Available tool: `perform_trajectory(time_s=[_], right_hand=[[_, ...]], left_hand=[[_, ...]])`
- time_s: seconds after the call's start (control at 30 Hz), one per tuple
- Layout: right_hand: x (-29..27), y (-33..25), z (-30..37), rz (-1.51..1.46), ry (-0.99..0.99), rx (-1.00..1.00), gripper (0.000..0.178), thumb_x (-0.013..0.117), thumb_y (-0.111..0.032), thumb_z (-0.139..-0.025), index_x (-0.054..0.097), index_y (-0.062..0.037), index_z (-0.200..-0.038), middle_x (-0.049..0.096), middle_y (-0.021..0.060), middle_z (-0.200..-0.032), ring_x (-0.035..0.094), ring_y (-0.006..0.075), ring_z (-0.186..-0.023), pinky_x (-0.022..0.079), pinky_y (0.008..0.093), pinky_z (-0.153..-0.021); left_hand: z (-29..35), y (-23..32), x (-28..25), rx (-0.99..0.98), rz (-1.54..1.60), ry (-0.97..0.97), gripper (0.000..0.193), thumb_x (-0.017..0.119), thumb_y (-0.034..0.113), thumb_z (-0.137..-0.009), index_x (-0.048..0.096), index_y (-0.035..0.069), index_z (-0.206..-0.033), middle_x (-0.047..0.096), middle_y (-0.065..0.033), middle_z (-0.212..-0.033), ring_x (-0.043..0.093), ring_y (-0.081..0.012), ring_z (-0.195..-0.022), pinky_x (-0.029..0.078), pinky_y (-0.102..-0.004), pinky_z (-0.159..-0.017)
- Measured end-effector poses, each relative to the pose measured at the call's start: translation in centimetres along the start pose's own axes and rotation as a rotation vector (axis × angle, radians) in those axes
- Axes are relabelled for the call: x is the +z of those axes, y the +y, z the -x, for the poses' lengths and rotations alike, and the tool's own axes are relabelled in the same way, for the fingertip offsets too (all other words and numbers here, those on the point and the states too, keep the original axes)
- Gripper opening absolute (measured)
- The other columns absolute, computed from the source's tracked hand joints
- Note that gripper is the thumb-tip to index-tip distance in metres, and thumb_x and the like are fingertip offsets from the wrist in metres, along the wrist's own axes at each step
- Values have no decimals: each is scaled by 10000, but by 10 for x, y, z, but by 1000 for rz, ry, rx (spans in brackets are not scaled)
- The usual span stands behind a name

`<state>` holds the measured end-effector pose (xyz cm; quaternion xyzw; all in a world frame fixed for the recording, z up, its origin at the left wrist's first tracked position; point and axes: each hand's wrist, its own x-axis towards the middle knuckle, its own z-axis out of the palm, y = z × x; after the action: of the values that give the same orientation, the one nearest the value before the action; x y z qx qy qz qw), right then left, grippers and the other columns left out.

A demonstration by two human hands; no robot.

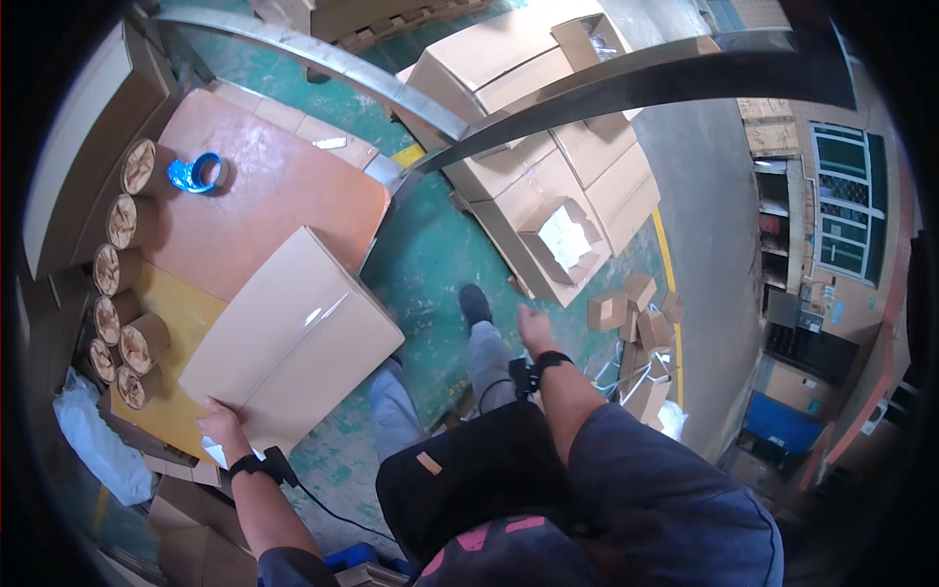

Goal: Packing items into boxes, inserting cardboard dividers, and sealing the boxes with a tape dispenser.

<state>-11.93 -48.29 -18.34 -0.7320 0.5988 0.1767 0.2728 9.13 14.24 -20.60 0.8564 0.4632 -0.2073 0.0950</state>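
Carton point(293, 347) (contents hidden) at left hand point(223, 428)

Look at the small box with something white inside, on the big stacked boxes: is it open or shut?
Open: no lid covers the small box, and something white shows between its walls.

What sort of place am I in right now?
Probably a packing area in a warehouse or factory: cardboard cartons piled on a pallet, a large carton on the worktable, and a worn green floor with a yellow line.
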Motion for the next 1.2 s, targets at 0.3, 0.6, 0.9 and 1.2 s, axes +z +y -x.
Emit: perform_trajectory(time_s=[0.3, 0.6, 0.9, 1.2], right_hand=[[-165, 144, -132, -385, 268, 354, 532, 541, -427, -865, 602, 77, -1023, 642, 236, -950, 622, 368, -888, 497, 445, -705], [-135, 87, -247, -660, -368, 398, 600, 664, -284, -827, 379, -47, -1300, 569, 132, -1118, 616, 266, -858, 504, 396, -582], [-139, 69, -231, -837, -203, 164, 300, 544, -61, -881, 520, 17, -1170, 609, 122, -1074, 578, 194, -958, 444, 316, -843], [-262, -144, -234, -567, -309, -700, 328, 509, -58, -840, 521, 14, -1159, 623, 248, -982, 595, 396, -974, 465, 407, -830]], left_hand=[[424, 190, 82, 1198, -27, -405, 471, 509, 277, -914, 434, 21, -1303, 297, -239, -1436, 274, -386, -1338, 273, -457, -1071], [590, 388, 310, 1186, -291, -569, 527, 529, 323, -888, 393, 156, -1369, 413, -182, -1378, 402, -311, -1271, 385, -425, -1001], [566, 376, 301, 1049, -137, -680, 355, 562, 229, -892, 559, 25, -1182, 648, -223, -924, 650, -328, -858, 494, -364, -783], [541, 448, 122, 837, 407, -494, 258, 552, 134, -900, 595, -17, -1105, 648, -82, -795, 540, -86, -734, 467, -286, -688]])
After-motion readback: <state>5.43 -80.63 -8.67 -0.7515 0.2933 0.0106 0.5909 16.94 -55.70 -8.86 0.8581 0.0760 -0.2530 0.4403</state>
